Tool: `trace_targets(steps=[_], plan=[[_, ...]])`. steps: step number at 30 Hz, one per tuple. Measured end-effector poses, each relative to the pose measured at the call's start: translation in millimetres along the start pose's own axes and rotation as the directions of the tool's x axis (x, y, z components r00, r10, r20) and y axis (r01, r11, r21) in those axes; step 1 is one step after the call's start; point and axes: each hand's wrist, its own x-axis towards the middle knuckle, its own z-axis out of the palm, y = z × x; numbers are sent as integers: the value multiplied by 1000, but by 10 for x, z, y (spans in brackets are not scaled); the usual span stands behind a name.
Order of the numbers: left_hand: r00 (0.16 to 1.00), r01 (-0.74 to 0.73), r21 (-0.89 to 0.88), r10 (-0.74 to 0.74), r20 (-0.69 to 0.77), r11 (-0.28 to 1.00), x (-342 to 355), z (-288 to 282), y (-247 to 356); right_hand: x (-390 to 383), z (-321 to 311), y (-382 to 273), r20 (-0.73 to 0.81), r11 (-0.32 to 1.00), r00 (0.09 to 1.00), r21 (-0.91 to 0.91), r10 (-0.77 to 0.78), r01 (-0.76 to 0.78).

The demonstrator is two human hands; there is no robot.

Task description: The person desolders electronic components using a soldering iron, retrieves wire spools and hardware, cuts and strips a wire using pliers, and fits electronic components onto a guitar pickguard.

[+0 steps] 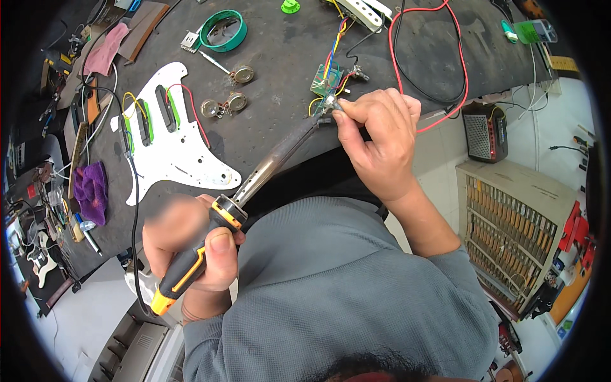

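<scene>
My left hand point(219, 258) is wrapped round the black and yellow handle of a soldering iron point(264, 169). The iron's long metal barrel slants up to the right, and its tip is at or close to a small potentiometer point(332, 103); I cannot tell whether they touch. Thumb and fingers of my right hand point(382, 137) pinch that potentiometer over the near edge of the bench. Coloured wires run from beside it to a green circuit board point(324, 79). Just behind my right fingers lies another small potentiometer point(359, 73) on a black wire.
A white guitar pickguard point(181, 149) lies left on the dark bench point(286, 38), near loose potentiometers point(242, 74) and a green round dish point(223, 30). White pickups point(366, 11) and red and black cables point(464, 63) are at the back right. A purple cloth point(91, 191) sits far left.
</scene>
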Motion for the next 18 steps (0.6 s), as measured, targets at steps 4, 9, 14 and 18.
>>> trace_targets(steps=[4, 9, 14, 18], plan=[[999, 25, 0, -25, -23, 1000, 21, 45, 29, 1, 1, 0, -1, 1000, 1000, 7, 5, -5], [993, 1, 42, 4, -118, 999, 63, 124, 47, 2, 13, -10, 4, 1000, 1000, 6, 5, -5], [994, 47, -4, -47, -97, 999, 47, 73, 78, -5, 23, -13, -2, 1000, 1000, 12, 0, 0], [993, 91, -40, -93, -68, 995, 50, 53, 111, -10, 31, -25, -9, 1000, 1000, 15, 3, -3]])
